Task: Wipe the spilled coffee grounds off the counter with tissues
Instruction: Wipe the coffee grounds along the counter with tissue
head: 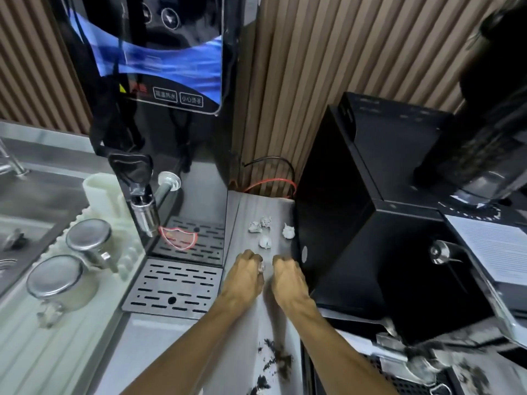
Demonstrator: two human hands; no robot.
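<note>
Left hand [245,270] curls round a white tissue scrap [261,267] low over the surface [248,206]. Far left, two steel cups [88,238] stand bottom-up on a white mat [57,360], insides hidden; a slotted drip tray [174,286] lies beside them. Four tissue balls [265,242] lie just beyond the hands. Right hand [286,270] is curled too; whether it holds anything I cannot tell. Grounds [275,363] lie scattered between the forearms.
</note>
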